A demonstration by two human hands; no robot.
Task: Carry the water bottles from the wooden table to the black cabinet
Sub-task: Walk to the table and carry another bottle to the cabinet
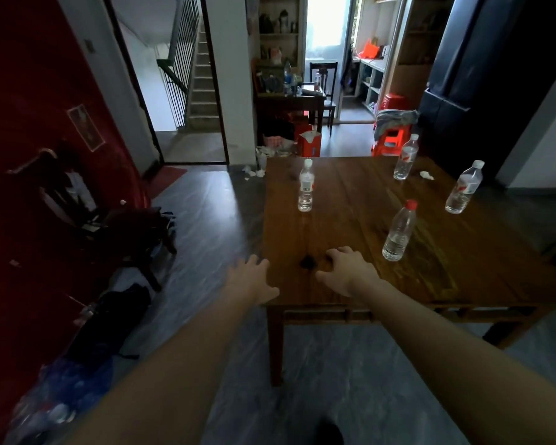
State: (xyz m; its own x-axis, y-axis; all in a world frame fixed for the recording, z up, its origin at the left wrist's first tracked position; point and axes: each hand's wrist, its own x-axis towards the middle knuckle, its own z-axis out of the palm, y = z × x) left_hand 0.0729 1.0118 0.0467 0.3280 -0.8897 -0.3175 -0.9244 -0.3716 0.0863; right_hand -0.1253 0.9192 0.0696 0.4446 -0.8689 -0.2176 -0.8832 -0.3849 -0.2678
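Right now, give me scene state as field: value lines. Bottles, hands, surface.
surface: wooden table
bottles on table: four, all upright
red-capped bottle: nearest the right hand, about a third full
left bottle: white cap, far left side
far bottle: white cap, by the far edge
right bottle: white cap, right side
left hand: open, empty, at the table's near left corner
right hand: open, empty, over the tabletop
bottles in grip: none
other: crumpled tissue near the far bottle
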